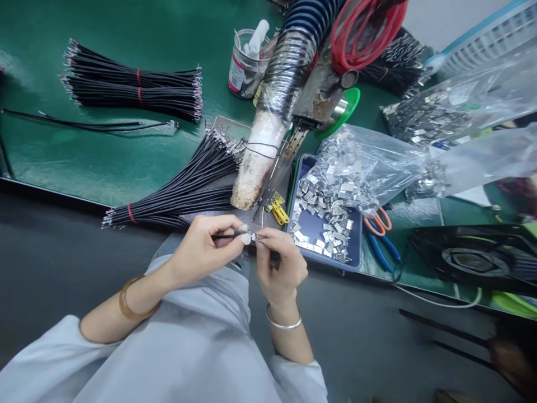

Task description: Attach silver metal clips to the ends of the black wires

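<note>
The left hand (201,249) pinches the end of a thin black wire (224,237) between thumb and forefinger, closed tight on it. The right hand (279,260) meets it at the wire's tip, its fingertips closed on a small metal terminal (257,237); wire end and terminal touch just in front of the person's chest, at about 6 o'clock from the foil-wrapped duct (268,112) that hangs over the bench.

As a judgement, the step in hand is fitting the terminal onto the stripped wire end. The next move calls for steady alignment, the bare tip seated squarely in the clip before anything is pressed or soldered, and a grip close to the tip so the wire does not flex.

At 3 o'clock from the hands lies a blue tray (354,254) strewn with loose metal terminals (323,215) spilling from a clear plastic bag (364,162). At 11 o'clock a fanned bundle of black wires (180,193) rests on the green mat (104,162), with a second tied bundle (134,89) further out at 10 o'clock. Orange-handled scissors (380,221) lie just beside the tray, and a glass jar (245,67) stands at 12 o'clock.
</note>
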The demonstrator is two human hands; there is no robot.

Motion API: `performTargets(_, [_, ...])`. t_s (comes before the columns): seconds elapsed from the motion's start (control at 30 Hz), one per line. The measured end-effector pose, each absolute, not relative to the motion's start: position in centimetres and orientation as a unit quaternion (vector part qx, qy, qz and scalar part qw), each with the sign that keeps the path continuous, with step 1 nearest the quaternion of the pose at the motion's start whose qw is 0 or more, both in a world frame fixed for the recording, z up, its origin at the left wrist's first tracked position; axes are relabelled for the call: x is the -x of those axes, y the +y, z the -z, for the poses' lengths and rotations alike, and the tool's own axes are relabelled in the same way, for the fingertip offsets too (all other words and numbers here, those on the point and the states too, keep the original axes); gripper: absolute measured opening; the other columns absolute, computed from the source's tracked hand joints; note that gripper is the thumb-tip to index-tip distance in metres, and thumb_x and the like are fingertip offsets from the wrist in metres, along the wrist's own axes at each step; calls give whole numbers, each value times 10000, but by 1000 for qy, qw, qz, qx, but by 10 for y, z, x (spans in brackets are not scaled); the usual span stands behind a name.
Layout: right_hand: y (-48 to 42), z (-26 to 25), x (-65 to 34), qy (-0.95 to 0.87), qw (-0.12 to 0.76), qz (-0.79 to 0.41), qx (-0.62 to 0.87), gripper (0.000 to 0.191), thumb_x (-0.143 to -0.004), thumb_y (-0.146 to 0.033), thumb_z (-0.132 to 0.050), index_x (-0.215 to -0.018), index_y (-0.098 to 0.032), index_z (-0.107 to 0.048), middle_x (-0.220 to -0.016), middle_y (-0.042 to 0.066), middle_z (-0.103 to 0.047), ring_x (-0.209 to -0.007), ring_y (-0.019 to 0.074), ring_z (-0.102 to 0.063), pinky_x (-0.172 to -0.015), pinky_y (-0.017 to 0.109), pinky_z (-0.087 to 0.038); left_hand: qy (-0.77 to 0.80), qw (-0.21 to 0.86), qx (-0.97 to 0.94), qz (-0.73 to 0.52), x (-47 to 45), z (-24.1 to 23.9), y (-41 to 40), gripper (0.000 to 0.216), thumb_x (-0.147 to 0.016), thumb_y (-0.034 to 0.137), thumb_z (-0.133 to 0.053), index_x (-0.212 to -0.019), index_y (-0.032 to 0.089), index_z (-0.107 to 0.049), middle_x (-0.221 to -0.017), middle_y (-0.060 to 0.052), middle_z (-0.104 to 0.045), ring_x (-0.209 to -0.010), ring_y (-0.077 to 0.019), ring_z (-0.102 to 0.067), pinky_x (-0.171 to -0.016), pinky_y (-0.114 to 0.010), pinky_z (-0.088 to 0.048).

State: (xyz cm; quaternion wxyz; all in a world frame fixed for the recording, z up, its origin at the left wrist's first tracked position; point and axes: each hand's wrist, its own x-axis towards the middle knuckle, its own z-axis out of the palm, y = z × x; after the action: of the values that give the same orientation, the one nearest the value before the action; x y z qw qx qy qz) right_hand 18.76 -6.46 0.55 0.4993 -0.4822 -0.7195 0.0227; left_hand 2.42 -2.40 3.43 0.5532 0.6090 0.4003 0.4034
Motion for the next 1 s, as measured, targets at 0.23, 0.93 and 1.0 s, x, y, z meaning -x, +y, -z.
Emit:
performTargets(0.23, [-68, -9, -180, -645, 520, -98, 552, 87, -1009, -163, -607, -983, -245, -602, -830, -27, -737, -679, 122, -755, -613, 209, -614, 405, 565, -592, -408, -27, -31, -28, 214, -853, 218, -604, -724, 99, -726, -516, 72, -389, -477, -46, -263, -420, -165, -210])
performTargets(0.93, [-61, -22, -176, -683, 487, 20, 544, 174, -927, -109, -712, -904, -249, -613, -1015, 38, -829, -855, 162, -811, -728, 251, -652, 456, 535, -560, -439, -37, -39, -20, 166, -799, 213, -630, -662, 132, -675, -518, 70, -365, -483, -54, -255, -418, -185, -173])
performTargets(1.0, [-62, -21, -178, -686, 481, 5, 545, 168, -939, -111, -690, -916, -256, -608, -1000, 35, -830, -847, 163, -812, -699, 245, -647, 457, 543, -565, -421, -37, -39, -20, 173, -798, 212, -621, -643, 139, -644, -515, 74, -340, -486, -55, -244, -419, -188, -166])
